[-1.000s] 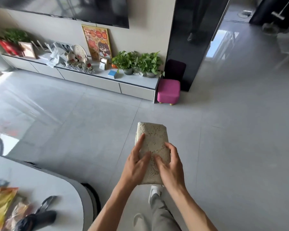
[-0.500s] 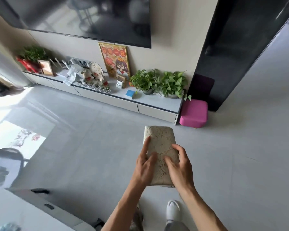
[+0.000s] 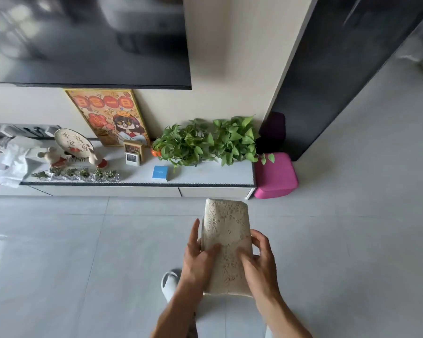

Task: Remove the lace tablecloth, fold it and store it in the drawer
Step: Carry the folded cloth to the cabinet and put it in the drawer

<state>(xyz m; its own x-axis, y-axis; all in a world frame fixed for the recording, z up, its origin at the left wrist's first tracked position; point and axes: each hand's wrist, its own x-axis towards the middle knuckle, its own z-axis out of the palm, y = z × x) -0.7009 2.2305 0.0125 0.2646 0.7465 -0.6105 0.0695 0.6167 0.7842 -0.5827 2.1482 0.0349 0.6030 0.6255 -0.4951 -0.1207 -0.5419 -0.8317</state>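
Note:
The cream lace tablecloth (image 3: 226, 230) is folded into a narrow thick rectangle that I hold out in front of me over the grey floor. My left hand (image 3: 197, 262) grips its left edge with the thumb on top and the forefinger stretched along the side. My right hand (image 3: 260, 262) clasps its right edge. Straight ahead stands a low white cabinet; its rightmost drawer front (image 3: 214, 192) is closed.
On the cabinet top (image 3: 205, 175) stand two leafy pot plants (image 3: 205, 142), a blue box (image 3: 160, 172), small frames, figurines and a framed picture (image 3: 110, 117). A dark TV (image 3: 83, 40) hangs above. A pink stool (image 3: 275, 175) sits by the cabinet's right end.
I have walked toward the cabinet with the folded tablecloth; the cabinet now looms much closer and the table at the lower left has left the view. Both hands keep their hold.

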